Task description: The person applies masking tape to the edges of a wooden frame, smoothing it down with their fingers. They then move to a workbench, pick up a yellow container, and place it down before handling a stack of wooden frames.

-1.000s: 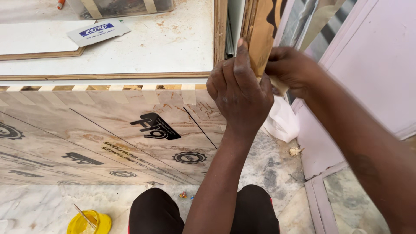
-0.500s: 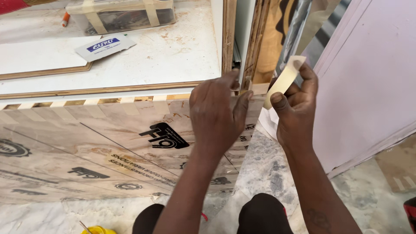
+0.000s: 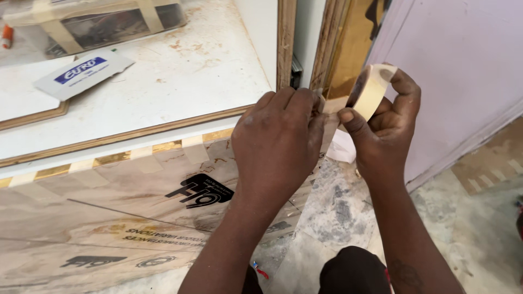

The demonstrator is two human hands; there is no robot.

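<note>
My right hand (image 3: pixel 388 122) holds a roll of beige masking tape (image 3: pixel 372 91) up near the right end of a plywood panel (image 3: pixel 109 212). A short strip of tape (image 3: pixel 332 104) runs from the roll to my left hand (image 3: pixel 278 144), whose fingertips pinch its free end at the panel's top right corner. Several short tape pieces (image 3: pixel 195 148) sit along the panel's upper edge, over a wood-coloured edge band. The left hand hides the corner itself.
A white laminated board (image 3: pixel 180 76) with a wooden rim lies behind the panel, bearing a white packet (image 3: pixel 81 73) and a taped clear box (image 3: pixel 103 24). Upright boards (image 3: pixel 332 43) and a pale pink panel (image 3: pixel 463 71) stand at right. Marble floor (image 3: pixel 338 212) lies below.
The view has dropped and closed in. My left hand went from lying flat on the panel to pinching the tape end at its corner; my right hand raised the roll close beside it.
</note>
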